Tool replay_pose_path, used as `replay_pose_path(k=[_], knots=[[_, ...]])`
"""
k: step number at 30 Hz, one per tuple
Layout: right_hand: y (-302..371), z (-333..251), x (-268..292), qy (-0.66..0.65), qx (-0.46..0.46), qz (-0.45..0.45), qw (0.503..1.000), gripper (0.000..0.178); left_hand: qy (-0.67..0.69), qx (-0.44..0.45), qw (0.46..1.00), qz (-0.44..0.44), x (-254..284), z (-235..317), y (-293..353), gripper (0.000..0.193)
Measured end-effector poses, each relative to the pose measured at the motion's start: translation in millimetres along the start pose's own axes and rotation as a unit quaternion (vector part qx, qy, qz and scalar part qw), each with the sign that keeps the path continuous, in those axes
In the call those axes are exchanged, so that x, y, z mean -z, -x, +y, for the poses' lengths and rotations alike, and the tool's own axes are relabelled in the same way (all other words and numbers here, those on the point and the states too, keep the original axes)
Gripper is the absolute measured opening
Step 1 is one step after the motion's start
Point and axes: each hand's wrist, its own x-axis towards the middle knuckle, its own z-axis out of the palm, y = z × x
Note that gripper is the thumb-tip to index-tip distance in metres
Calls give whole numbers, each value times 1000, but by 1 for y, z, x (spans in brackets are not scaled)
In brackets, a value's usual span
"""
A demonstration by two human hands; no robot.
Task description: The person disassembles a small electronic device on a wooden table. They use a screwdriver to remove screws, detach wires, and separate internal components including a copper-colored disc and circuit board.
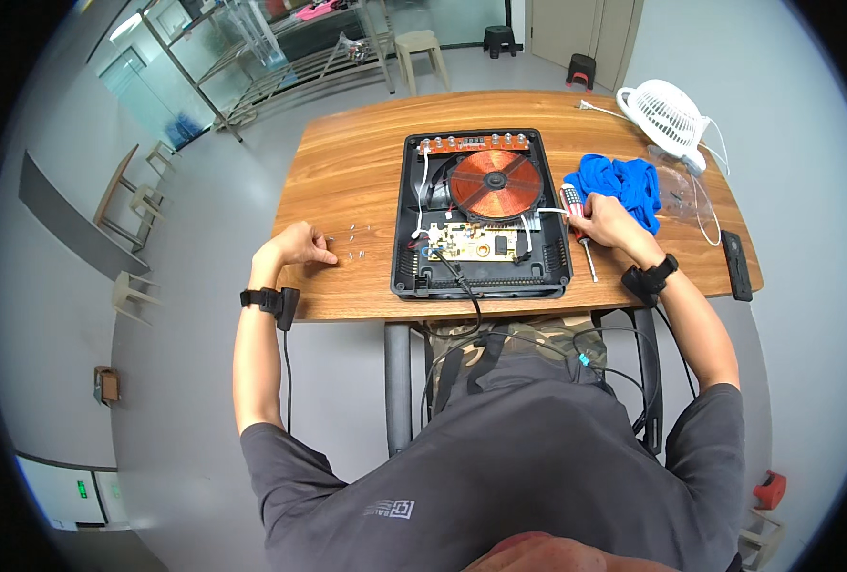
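Note:
An opened induction cooker lies on the wooden table in front of me, its copper coil and circuit board exposed. To its left, my left hand rests low over the tabletop with fingertips pressed together; whatever is in them is too small to make out. Several small screws are scattered just beside those fingers. On the cooker's right side, my right hand has its thumb and fingers closed at the handle of a red and black screwdriver, whose shaft points toward me.
A crumpled blue cloth lies beyond my right hand, with a white fan behind it and a clear plastic bag alongside. A black bar-shaped object sits at the right table edge. A black cord hangs over the front edge.

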Motion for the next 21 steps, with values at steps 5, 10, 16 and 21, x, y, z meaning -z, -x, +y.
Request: replay_pose_path(k=[5,10,16,21], knots=[[33,-39,23,11,39,80,996,44,24,-91,993,73,31,83,16,31],[45,-96,22,-13,137,-32,990,41,-36,-227,971,61,10,148,-10,29],[36,-112,0,72,193,-99,974,50,-167,-147,974,-34,-12,180,-59,36],[31,-101,-9,37,199,-101,974,46,-173,-112,975,-85,-21,187,-64,40]])
